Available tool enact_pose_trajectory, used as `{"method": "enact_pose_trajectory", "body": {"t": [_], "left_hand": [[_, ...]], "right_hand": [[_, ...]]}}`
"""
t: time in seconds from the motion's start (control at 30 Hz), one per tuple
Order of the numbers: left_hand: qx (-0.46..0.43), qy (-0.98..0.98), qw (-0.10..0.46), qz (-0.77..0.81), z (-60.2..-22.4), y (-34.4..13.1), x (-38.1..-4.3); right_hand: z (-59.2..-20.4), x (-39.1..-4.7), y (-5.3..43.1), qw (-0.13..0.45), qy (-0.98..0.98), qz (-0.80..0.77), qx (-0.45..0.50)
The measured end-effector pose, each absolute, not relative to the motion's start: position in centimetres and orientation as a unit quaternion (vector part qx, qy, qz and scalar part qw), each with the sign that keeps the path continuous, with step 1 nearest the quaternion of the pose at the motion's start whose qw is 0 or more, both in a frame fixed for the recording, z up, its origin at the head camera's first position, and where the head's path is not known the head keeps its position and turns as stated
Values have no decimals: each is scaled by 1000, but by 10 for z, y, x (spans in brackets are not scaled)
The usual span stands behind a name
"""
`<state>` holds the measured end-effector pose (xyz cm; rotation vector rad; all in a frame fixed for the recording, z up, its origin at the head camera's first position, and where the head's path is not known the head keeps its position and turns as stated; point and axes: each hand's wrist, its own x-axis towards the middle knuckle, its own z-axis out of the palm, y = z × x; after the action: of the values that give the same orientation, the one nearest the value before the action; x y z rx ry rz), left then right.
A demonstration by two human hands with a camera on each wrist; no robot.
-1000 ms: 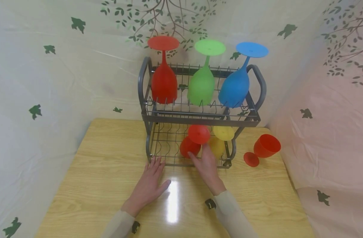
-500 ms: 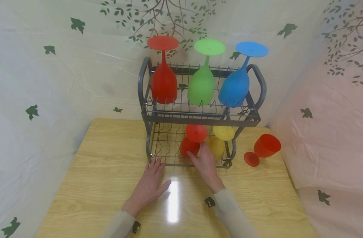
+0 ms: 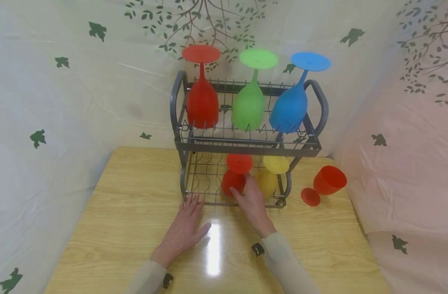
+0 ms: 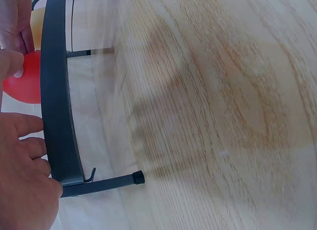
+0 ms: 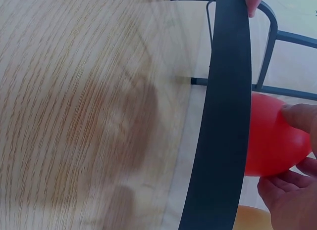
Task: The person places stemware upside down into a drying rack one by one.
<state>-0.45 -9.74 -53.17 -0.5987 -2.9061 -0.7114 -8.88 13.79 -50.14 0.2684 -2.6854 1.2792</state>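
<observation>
An upside-down red goblet (image 3: 232,183) stands on the lower tier of a two-tier dish rack (image 3: 247,148). My right hand (image 3: 252,204) grips its bowl, thumb on the near side and fingers on the right. In the right wrist view, thumb and fingers press the sides of the red bowl (image 5: 272,136) behind the dark front rail (image 5: 220,116). My left hand (image 3: 185,228) lies at the rack's lower front left corner. Its fingertips touch the front rail (image 4: 57,91) in the left wrist view. An upside-down yellow goblet (image 3: 268,183) is just right of my right hand.
On the upper tier stand upside-down red (image 3: 202,102), green (image 3: 248,106) and blue (image 3: 289,108) goblets; the blue one leans. Another red goblet (image 3: 328,180) lies on its side on the wooden table (image 3: 128,196), right of the rack. A patterned cloth hangs behind.
The red goblet's foot has shifted left and back, so the goblet leans less to the right. My right hand has moved slightly left with it. The left hand has stayed in place.
</observation>
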Motion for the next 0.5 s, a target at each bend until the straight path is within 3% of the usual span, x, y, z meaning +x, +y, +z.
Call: {"method": "enact_pose_trajectory", "body": {"t": [0.3, 0.5], "left_hand": [[-193, -953, 43, -229, -532, -96, -5], [-197, -953, 45, -226, -532, -97, -5]], "right_hand": [[-501, -88, 139, 85, -895, 426, 103], [-497, -77, 145, 123, -891, 420, 121]]}}
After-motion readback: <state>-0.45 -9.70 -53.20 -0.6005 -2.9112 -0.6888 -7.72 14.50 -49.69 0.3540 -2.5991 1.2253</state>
